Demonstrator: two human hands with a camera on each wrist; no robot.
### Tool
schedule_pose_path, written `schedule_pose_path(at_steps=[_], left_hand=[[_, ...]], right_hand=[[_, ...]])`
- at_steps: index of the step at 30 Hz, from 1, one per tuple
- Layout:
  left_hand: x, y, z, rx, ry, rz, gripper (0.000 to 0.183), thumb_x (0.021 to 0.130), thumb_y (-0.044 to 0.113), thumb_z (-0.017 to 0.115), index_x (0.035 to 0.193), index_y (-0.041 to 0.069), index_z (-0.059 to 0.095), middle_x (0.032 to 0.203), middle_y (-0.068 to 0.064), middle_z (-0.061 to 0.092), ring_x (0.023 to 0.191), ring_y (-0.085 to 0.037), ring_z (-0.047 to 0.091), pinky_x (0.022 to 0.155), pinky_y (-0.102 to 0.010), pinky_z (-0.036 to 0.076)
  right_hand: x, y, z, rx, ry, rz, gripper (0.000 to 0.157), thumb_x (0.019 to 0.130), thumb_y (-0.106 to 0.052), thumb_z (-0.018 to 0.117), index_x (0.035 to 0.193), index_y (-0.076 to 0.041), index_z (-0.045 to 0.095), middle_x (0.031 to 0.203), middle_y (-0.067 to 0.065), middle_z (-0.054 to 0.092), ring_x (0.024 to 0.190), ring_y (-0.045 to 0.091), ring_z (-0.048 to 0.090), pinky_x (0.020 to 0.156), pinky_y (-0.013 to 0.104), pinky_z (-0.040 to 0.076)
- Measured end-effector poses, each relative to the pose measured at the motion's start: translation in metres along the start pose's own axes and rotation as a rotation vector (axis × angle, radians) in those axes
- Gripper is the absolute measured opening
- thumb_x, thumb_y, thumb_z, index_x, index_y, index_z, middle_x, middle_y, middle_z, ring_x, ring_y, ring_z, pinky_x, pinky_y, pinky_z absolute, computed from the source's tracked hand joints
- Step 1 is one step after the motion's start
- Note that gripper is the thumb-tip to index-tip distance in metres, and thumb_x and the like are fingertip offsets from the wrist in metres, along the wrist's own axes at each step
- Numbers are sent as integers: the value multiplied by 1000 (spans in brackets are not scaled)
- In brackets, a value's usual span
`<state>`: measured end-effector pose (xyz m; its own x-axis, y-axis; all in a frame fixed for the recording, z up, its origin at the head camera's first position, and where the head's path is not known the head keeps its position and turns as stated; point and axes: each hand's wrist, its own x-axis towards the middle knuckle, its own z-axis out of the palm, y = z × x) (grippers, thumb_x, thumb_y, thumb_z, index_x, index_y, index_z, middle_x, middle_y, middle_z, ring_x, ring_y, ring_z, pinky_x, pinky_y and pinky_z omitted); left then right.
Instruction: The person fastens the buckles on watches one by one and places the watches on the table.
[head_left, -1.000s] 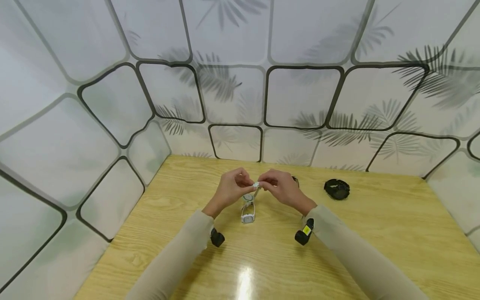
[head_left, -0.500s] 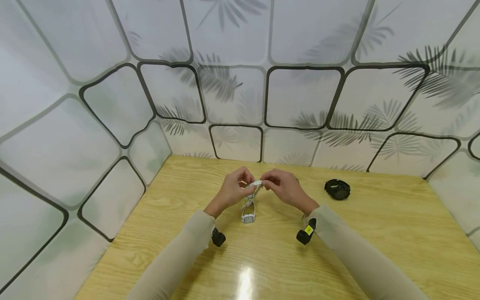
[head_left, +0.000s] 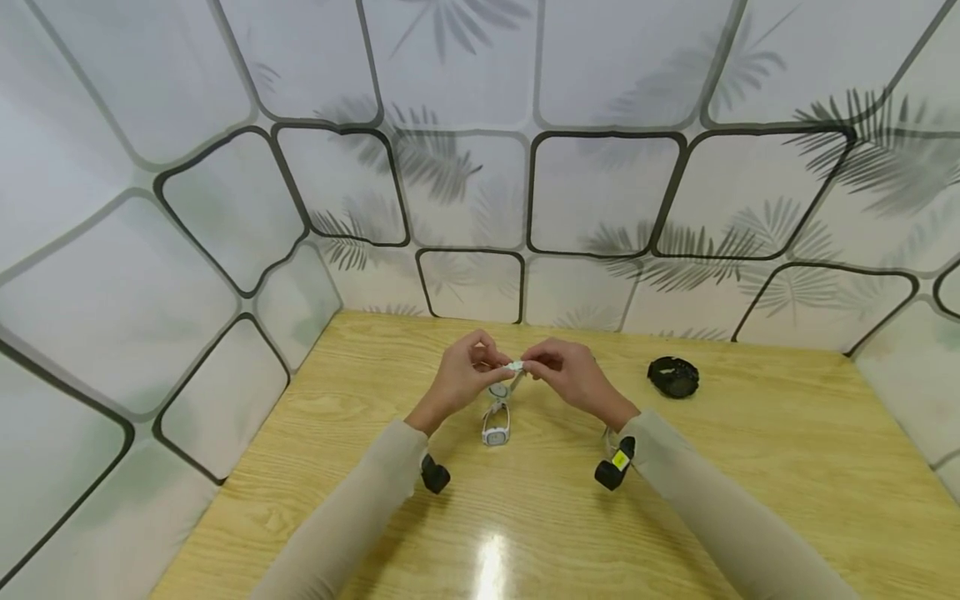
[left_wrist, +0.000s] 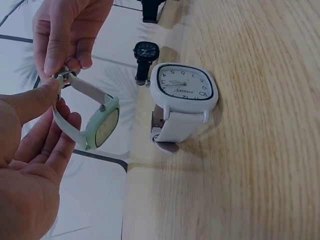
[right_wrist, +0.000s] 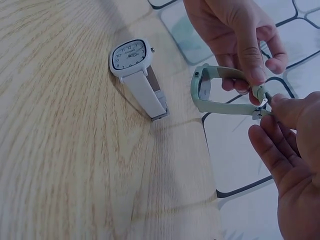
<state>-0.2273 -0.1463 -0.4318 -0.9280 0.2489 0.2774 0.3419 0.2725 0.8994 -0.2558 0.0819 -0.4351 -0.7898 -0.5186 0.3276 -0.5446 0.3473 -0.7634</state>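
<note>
Both hands work on a pale green wristwatch (left_wrist: 103, 122), held above the table with its strap in a loop and its dial hanging below the fingers. My left hand (head_left: 463, 375) pinches one strap end between thumb and fingertips. From the other side, the thumb and fingers of my right hand (head_left: 566, 372) pinch the strap by the metal buckle (right_wrist: 260, 113). Fingertips partly cover where the two strap ends meet. Nearer on the table lies a white wristwatch (right_wrist: 131, 55), its strap (left_wrist: 180, 127) fastened in a loop and its dial facing up.
A black watch (head_left: 673, 377) lies at the right on the wooden table (head_left: 720, 483). Another dark watch (left_wrist: 146, 51) is mostly hidden behind the right hand in the head view. A patterned wall (head_left: 472, 200) rises along the table's back and left edges.
The right hand has shifted slightly to the right, covering more of the dark watch behind it. The pinched strap ends lie a little flatter between the fingertips. The white watch has not moved.
</note>
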Motion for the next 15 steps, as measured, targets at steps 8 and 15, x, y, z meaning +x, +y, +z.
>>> schedule_pose_path(at_steps=[8, 15], left_hand=[[1, -1, 2, 32, 9, 53, 27, 90, 3, 79, 91, 1, 52, 96, -10, 77, 84, -20, 75, 70, -28, 59], [2, 1, 2, 47, 18, 82, 27, 91, 4, 78, 90, -3, 52, 96, -12, 77, 84, -22, 76, 73, -29, 61]], right_hand=[[-1, -3, 2, -42, 14, -48, 13, 100, -21, 70, 108, -14, 77, 91, -3, 68, 76, 21, 68, 67, 31, 56], [3, -8, 3, -62, 26, -74, 12, 100, -19, 70, 107, -13, 77, 94, -1, 68, 77, 15, 68, 72, 31, 59]])
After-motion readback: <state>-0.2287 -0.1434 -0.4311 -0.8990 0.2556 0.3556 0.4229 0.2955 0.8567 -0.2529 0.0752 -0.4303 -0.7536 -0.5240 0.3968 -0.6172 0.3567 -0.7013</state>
